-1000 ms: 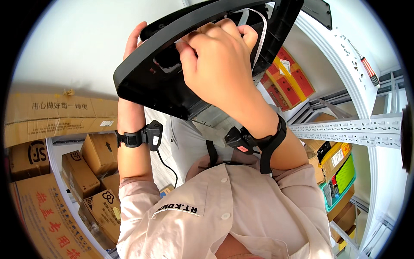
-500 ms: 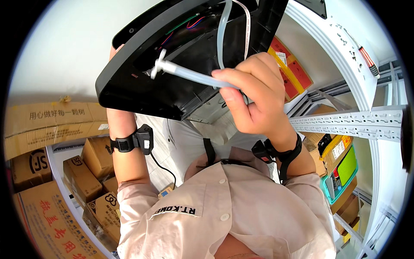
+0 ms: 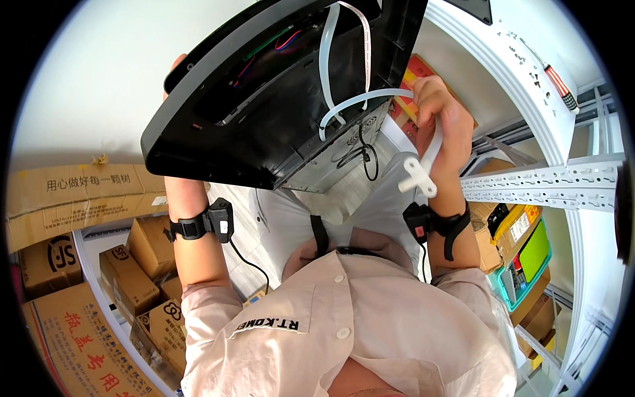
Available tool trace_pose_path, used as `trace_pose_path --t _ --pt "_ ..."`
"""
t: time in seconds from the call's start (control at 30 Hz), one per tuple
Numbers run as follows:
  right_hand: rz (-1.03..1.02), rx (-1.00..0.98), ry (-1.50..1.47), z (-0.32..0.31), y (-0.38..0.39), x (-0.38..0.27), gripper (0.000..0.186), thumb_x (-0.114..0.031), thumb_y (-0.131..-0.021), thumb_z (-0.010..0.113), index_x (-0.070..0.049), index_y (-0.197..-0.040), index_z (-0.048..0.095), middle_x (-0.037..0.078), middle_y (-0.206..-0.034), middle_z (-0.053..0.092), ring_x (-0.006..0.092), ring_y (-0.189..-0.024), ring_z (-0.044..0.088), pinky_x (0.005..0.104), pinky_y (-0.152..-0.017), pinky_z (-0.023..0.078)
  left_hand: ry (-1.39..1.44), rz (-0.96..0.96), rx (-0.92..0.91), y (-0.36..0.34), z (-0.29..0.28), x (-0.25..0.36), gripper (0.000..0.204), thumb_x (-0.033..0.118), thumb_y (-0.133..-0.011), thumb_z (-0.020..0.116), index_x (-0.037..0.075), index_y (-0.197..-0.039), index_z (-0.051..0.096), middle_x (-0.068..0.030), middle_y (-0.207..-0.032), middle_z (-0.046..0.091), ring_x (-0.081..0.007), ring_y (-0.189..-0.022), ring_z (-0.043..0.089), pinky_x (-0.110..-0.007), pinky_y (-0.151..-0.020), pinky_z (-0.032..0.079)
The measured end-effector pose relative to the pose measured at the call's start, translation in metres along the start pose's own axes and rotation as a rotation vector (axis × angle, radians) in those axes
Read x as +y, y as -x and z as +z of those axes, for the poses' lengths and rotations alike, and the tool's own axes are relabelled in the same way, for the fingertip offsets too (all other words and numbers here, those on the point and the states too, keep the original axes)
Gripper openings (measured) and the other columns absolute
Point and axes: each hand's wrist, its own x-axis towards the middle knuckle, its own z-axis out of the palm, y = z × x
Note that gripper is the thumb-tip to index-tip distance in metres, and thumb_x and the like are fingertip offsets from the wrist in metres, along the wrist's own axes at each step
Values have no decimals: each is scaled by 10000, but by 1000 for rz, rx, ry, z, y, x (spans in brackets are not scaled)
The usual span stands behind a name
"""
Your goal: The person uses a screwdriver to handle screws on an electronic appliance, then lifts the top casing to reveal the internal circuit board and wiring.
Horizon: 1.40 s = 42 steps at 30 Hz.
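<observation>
A black plastic cover (image 3: 211, 149) is tilted up in front of me, its hollow inner side showing red and blue wires. My left hand (image 3: 177, 63) grips its left edge; most of that hand is hidden behind the cover. My right hand (image 3: 444, 114) is closed around a translucent hose (image 3: 374, 94), to the right of the cover. Below that hand hangs the hose's end with a white plastic fitting (image 3: 417, 177). Another stretch of hose and a pale printed tube (image 3: 367, 53) run down across the cover's inside.
A screwdriver (image 3: 559, 87) with a striped handle and scattered screws lie on the white surface at right. Below it runs a perforated metal rail (image 3: 542, 186). Cardboard boxes (image 3: 86, 192) are stacked at left. A black cable (image 3: 370, 165) hangs by a metal cabinet (image 3: 331, 192).
My right hand has moved right, taking the hose with it. The white fitting has swung from before the cover to below my right hand. The cover has shifted slightly left.
</observation>
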Motion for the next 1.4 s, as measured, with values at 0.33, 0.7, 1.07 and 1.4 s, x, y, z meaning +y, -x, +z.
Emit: trace_pose_path --t 0.33,0.7,1.07,1.4 --pt "511 -61 98 8 -53 26 229 -26 -921 669 11 -1145 639 -73 -663 496 21 -620 432 234 -574 347 3 14 36 -7 -6 -4 872 251 -834 755 12 -1578 368 -146 -1377 591 -253 -1232 634 -369 -1032 558" --pt "574 -104 236 20 -69 16 190 -153 -901 735 -9 -1021 703 -54 -597 498 51 -572 445 281 -540 353 53 -39 90 -1 19 12 843 206 -832 748 55 -1579 387 -160 -1411 572 -271 -1264 622 -399 -1073 540" --pt "674 -166 500 60 -75 -51 254 -128 -892 762 -7 -1107 702 -56 -598 431 40 -579 391 261 -557 341 16 39 3 5 14 14 859 91 -779 661 63 -1592 386 -120 -1456 529 -245 -1332 571 -360 -1128 483" --pt "616 -156 432 78 -76 -26 227 -245 -835 769 -41 -773 693 23 -525 505 147 -474 463 318 -532 392 -125 82 38 10 24 24 942 88 -770 753 54 -1611 331 -160 -1522 481 -270 -1402 513 -385 -1179 428"
